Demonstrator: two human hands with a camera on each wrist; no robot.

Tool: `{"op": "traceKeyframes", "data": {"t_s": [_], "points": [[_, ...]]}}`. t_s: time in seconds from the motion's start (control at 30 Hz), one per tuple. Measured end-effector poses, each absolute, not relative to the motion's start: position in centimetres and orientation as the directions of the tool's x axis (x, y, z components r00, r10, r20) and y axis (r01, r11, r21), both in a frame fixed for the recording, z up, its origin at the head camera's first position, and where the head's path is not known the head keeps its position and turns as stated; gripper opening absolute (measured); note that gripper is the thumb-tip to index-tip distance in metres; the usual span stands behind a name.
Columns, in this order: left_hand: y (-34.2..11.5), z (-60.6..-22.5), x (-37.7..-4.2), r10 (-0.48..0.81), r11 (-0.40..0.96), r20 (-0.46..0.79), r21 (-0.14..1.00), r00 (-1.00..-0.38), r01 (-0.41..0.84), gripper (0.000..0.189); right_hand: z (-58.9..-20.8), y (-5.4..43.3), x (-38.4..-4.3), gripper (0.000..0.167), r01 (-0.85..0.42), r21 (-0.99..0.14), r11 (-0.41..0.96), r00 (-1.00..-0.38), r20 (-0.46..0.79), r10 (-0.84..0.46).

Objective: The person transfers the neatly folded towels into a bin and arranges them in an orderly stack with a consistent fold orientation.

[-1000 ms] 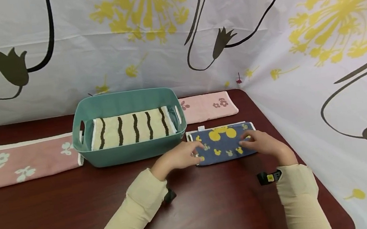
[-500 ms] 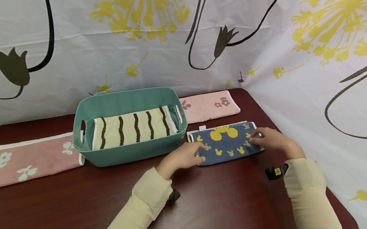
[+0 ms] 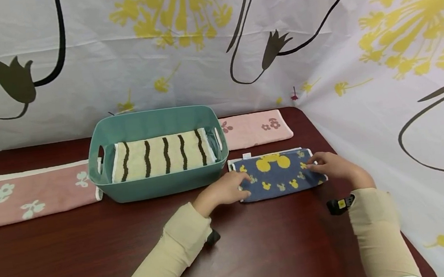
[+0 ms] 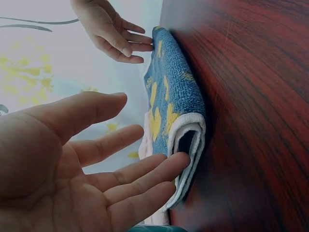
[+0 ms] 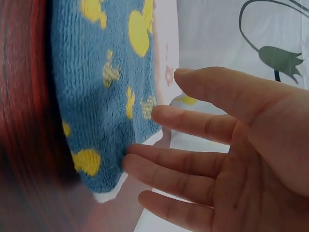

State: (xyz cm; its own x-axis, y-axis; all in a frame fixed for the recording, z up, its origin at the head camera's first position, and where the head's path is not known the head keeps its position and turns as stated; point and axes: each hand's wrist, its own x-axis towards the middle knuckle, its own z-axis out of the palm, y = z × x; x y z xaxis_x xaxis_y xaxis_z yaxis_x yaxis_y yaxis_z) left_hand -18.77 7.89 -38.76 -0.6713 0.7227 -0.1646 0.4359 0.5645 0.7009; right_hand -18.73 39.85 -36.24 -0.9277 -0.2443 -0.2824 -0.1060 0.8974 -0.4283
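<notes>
A folded blue towel (image 3: 275,186) with yellow mouse-head shapes and white edging lies on the dark red table, right of a teal basket. My left hand (image 3: 228,189) is at its left end. In the left wrist view, those fingers (image 4: 140,186) are extended and lightly bent, with tips right at the white-edged folds. At the towel's opposite end is my right hand (image 3: 334,166). Its fingers (image 5: 178,164) stretch out loosely in the right wrist view, the middle tips overlapping the towel's end. Neither hand has its fingers curled round the cloth.
The teal basket (image 3: 162,188) holds a folded cream towel (image 3: 157,157) with dark wavy stripes. Left of it lies a pink flowered towel (image 3: 47,192); a paler pink towel (image 3: 256,130) lies behind the blue one. A patterned white sheet (image 3: 196,59) hangs behind and along the right.
My right hand has shifted to the right, and the blue towel's right end now reaches farther right. The left hand has stayed at the left end.
</notes>
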Motion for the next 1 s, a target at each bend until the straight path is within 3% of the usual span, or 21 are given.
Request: {"op": "traceKeyframes", "data": {"t_s": [0.43,1.0], "points": [[8.3,-39.3,-19.2,0.696,0.598,-0.178,0.680,-0.695,0.424,0.039,-37.3,41.2,-19.9,0.035,-0.064,-0.468,0.882,-0.921,-0.312,-0.233],[9.3,-39.9,-19.5,0.618,0.711,-0.225,0.568,-0.753,0.414,0.041,-38.3,41.1,-20.7,0.036,-0.078,-0.464,0.882,-0.925,-0.297,-0.238]]}}
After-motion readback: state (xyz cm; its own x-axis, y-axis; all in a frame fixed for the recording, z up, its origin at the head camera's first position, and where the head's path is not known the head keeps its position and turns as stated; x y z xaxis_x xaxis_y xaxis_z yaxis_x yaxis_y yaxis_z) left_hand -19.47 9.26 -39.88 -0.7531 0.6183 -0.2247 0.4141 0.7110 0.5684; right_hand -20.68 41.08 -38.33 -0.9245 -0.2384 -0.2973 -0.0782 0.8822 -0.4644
